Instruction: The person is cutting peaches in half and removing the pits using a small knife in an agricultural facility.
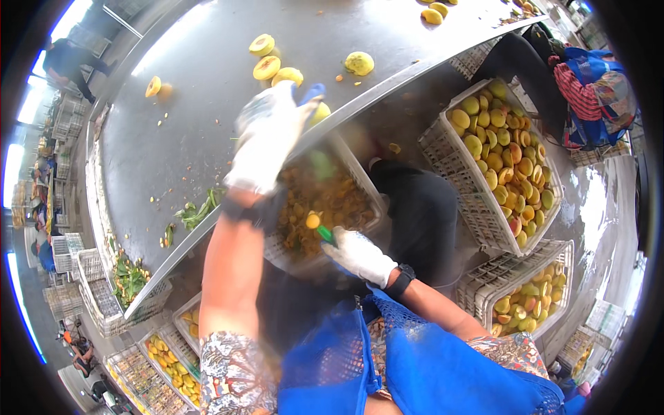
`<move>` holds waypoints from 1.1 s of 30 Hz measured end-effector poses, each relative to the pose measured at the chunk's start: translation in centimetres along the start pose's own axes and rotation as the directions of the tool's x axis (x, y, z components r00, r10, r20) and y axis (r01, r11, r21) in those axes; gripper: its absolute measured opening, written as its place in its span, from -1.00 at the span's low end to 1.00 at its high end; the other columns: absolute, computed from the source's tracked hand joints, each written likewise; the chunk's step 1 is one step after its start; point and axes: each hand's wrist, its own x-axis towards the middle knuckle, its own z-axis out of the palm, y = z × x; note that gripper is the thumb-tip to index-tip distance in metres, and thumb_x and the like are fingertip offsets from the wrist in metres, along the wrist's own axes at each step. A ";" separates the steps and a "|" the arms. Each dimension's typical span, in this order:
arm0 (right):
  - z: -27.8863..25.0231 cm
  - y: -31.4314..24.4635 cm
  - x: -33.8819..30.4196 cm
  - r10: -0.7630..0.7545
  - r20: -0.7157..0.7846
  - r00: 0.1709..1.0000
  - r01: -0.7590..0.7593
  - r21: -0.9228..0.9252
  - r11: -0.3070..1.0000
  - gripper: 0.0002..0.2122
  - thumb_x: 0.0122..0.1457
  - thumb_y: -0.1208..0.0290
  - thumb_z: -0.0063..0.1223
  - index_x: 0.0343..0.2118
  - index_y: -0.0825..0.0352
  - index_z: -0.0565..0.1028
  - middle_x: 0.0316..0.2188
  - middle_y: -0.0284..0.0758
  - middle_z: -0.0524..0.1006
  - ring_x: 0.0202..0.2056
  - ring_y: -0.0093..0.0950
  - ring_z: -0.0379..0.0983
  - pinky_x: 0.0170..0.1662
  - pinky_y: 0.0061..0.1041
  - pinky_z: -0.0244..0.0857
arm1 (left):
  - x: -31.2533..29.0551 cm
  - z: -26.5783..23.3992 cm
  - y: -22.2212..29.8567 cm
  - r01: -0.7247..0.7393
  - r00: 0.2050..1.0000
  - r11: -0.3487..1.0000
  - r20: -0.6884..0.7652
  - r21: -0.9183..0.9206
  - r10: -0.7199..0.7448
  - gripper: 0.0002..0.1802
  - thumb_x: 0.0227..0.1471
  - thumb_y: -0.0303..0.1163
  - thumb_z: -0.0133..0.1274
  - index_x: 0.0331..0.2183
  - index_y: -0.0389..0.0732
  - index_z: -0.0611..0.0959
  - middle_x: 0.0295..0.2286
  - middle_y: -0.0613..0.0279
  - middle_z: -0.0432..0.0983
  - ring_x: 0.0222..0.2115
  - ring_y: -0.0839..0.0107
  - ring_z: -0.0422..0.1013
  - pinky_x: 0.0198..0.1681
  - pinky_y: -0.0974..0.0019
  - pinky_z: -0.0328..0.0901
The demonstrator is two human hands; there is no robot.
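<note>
A green-handled tool [324, 233] with a small yellow fruit piece [313, 220] at its tip is clamped in the right hand [360, 257], which wears a white work glove and a black wristband. The tool sits just below the near edge of the grey metal table [187, 131], over a white plastic crate of orange-brown fruit scraps [325, 200] tucked under that edge. The left hand [270, 135], also in a white glove with a blue fingertip, is raised over the table's near edge and blurred; its fingers look closed together, but what they hold cannot be told. Just beside it, on the table near the edge, lie whole and halved yellow peaches [277, 67]. One halved peach [153, 86] lies apart toward the table's left side. Green leaves [197, 211] lie at the near left edge. To the right of the table, well apart from the hands, stand two white lattice crates of yellow and reddish peaches [501, 155], one beyond the other [529, 301]. A blue mesh apron [429, 360] covers the person's front. Another person in striped sleeves [588, 90] sits past the far crate.
</note>
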 end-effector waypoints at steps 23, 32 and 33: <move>2.1 2.3 0.7 -0.093 -0.001 0.996 0.079 -0.517 0.852 -0.76 0.09 0.45 -0.11 -0.22 0.47 0.46 -0.47 -0.05 0.57 -0.41 -0.12 0.55 -0.35 -0.14 0.40 | -17.4 2.1 -6.2 0.001 0.904 -0.968 0.415 -0.251 -0.107 -0.39 0.19 -0.17 -0.01 0.09 -0.43 0.32 0.05 -0.20 0.30 0.13 -0.04 0.20 0.25 -0.07 0.10; 0.9 -2.4 -0.8 -0.013 -0.078 0.997 0.006 -0.094 0.996 -0.73 0.23 0.28 -0.06 -0.18 0.40 0.39 -0.51 -0.08 0.56 -0.53 -0.19 0.52 -0.46 -0.26 0.35 | -20.1 2.3 -6.4 -0.007 0.900 -0.888 0.383 -0.461 -0.206 -0.40 0.18 -0.14 -0.03 0.08 -0.41 0.36 0.02 -0.14 0.36 0.10 0.03 0.26 0.23 -0.02 0.13; 0.1 -3.8 -1.0 0.022 -0.105 0.994 -0.019 0.030 0.999 -0.73 0.26 0.24 -0.07 -0.17 0.36 0.38 -0.57 -0.14 0.53 -0.59 -0.31 0.50 -0.52 -0.32 0.33 | -20.1 2.3 -6.2 -0.005 0.901 -0.892 0.385 -0.453 -0.201 -0.40 0.18 -0.14 -0.03 0.08 -0.41 0.36 0.02 -0.14 0.36 0.10 0.03 0.26 0.23 -0.02 0.13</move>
